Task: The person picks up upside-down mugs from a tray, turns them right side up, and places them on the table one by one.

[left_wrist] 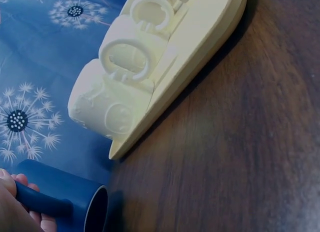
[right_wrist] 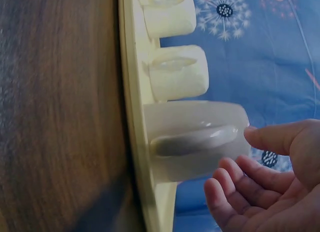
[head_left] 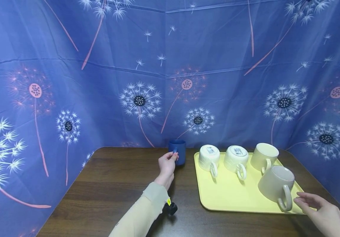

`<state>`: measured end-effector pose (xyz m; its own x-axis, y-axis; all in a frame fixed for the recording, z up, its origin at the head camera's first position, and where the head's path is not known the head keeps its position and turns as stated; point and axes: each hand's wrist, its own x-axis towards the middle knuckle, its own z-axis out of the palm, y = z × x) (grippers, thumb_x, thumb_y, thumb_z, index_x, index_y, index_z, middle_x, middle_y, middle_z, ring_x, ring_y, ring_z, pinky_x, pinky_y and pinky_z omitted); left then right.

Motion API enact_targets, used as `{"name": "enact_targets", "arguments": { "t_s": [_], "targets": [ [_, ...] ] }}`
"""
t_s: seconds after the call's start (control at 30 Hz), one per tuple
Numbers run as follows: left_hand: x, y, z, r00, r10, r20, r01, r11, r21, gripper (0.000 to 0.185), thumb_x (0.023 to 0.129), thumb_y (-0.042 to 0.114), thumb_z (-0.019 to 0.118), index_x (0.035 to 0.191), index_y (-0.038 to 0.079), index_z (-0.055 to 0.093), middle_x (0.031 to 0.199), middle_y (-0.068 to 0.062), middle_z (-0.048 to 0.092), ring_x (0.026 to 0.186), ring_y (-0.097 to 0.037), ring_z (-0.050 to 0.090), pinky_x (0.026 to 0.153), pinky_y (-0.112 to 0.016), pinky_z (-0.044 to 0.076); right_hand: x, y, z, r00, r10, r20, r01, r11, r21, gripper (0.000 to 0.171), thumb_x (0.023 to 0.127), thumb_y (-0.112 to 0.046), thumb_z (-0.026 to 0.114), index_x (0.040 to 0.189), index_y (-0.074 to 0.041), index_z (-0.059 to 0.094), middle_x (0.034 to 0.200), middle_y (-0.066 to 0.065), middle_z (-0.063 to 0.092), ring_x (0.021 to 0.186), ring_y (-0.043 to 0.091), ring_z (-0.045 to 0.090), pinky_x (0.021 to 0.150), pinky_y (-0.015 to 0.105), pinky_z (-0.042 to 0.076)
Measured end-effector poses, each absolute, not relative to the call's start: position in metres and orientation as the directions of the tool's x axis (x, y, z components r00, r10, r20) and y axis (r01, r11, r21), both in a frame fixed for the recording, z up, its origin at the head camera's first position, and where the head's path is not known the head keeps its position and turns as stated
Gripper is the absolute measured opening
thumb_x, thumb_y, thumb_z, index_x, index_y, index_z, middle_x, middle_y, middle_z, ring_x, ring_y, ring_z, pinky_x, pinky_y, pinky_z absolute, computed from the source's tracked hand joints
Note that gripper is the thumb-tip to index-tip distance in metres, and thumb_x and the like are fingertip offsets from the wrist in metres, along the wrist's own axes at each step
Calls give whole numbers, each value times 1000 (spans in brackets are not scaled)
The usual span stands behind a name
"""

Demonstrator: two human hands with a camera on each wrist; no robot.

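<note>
So the yellow tray (head_left: 217, 197) was the main thing sitting on the dark wooden desk (head_left: 113, 191), and I'll place everything off that.

Just off the tray's far left corner stood a dark blue mug (head_left: 178, 150), upright, right up against the blue dandelion-print backdrop (head_left: 99, 82). The left hand (head_left: 167, 163) was on it, fingers curled round the handle in a proper grip. The left wrist view showed the fingers (left_wrist: 22, 184) wrapped on that handle, with the mug close to the tray's corner but not touching it.

On the tray itself there were four cream mugs, all flipped upside down. Along the far edge, left to right: the first cream mug (head_left: 209, 157) with a label on its base, the second cream mug (head_left: 236, 158) also labelled, then the third cream mug (head_left: 265, 156). Nearer the tray's front right corner sat the fourth, bigger cream mug (head_left: 276, 187), handle pointing toward the front.

Just past the tray's front right corner was the right hand (head_left: 324, 214), fingers loosely spread and holding nothing. In the right wrist view its fingertips (right_wrist: 257, 136) were just beside that big mug's handle, and I honestly couldn't tell if they touched it.
</note>
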<state>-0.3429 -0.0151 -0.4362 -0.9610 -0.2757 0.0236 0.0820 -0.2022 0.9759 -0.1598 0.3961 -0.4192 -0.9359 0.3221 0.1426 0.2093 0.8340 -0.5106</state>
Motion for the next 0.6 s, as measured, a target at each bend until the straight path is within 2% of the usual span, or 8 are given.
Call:
{"name": "enact_targets", "arguments": {
  "t_s": [0.03,0.07,0.17,0.27,0.4,0.6],
  "targets": [
    [-344,-15,-437,-960,-279,29,88,-201,976,15,89,6,63,96,-6,70,92,-18,70,77,-16,64,82,-33,52,-160,398,-421,-940,319,122,216,832,-511,60,90,-45,58,114,10,57,97,29,66,89,49,59,64,49,44],
    [-344,-14,-438,-960,-279,32,91,-202,975,16,89,6,63,96,-6,69,93,-18,70,78,-17,64,83,-34,52,-161,400,-422,-945,314,97,222,827,-516,61,90,-47,58,114,10,57,97,29,66,87,46,60,63,48,45],
    [-344,-12,-440,-959,-281,36,94,-196,976,16,89,6,63,97,-7,69,93,-19,70,80,-20,65,87,-40,50,-163,406,-427,-964,266,12,213,798,-563,65,91,-48,56,119,11,55,103,29,65,78,29,67,64,45,49],
    [-342,-9,-442,-958,-285,42,98,-185,978,15,89,6,63,97,-6,69,91,-19,70,82,-21,66,89,-43,49,-165,410,-433,-971,219,-94,230,753,-616,72,91,-49,54,125,14,49,106,28,65,71,13,68,66,38,53],
    [-340,-5,-444,-956,-287,56,107,-163,981,13,88,6,64,94,-5,69,87,-16,70,80,-19,65,86,-40,50,-168,413,-439,-967,195,-162,254,718,-648,75,91,-49,55,128,16,44,107,28,65,74,14,69,70,37,54],
    [-339,-4,-447,-960,-273,60,99,-131,986,10,87,6,65,89,-3,68,84,-14,69,76,-13,62,80,-32,49,-170,413,-442,-970,181,-165,245,722,-647,73,91,-48,56,126,16,46,105,25,66,75,12,68,71,35,54]
  ]
}}
